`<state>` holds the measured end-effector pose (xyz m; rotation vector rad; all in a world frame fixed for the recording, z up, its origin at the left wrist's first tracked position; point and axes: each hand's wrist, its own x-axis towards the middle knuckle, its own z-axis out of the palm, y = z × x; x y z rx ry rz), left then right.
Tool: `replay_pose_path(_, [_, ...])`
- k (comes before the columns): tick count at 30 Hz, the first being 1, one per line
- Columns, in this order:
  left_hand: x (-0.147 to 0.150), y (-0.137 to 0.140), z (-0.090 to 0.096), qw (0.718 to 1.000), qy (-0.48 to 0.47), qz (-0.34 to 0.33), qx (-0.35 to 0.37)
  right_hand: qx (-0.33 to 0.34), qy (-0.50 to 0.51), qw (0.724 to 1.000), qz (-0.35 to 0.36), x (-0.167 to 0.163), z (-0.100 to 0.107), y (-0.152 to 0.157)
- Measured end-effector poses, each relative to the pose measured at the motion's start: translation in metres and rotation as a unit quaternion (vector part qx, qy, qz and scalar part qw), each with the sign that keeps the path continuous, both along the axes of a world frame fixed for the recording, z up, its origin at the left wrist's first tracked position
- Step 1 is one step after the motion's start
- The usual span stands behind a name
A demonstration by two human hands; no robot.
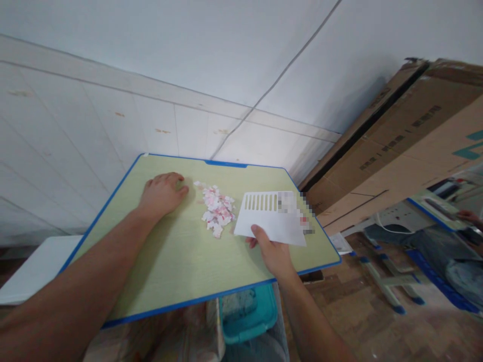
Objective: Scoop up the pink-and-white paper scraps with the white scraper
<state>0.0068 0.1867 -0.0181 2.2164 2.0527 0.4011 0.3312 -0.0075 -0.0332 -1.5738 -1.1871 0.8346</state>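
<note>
A heap of torn paper scraps (219,208), white with pink patches, lies on the pale green desk top (181,266) with the blue edge. To its left, my left hand (163,192) rests low over the desk, fingers loosely bent and thumb apart, holding nothing. My right hand (273,254) grips the near edge of a white sheet (264,221), thumb on top. A row of narrow slots runs across that sheet's far part, and its right end is blurred out. The sheet's left edge is close to the scraps.
A white wall (151,120) with a grey cable stands behind the desk. Tall cardboard boxes (381,146) lean at the right. A teal bin (249,327) sits below the near edge. Further right, another person's hand (470,216) shows by another desk.
</note>
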Motion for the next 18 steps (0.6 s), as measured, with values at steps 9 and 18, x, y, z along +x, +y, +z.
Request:
replay_pose_path(9, [0.003, -0.002, 0.002, 1.0, -0.013, 0.007, 0.008, -0.013, -0.05, 0.997, -0.06, 0.017, -0.007, -0.001])
replay_pose_path(18, [0.002, -0.002, 0.001, 1.0, -0.008, 0.002, 0.013, -0.015, -0.024, 0.999, -0.03, 0.022, -0.003, -0.017])
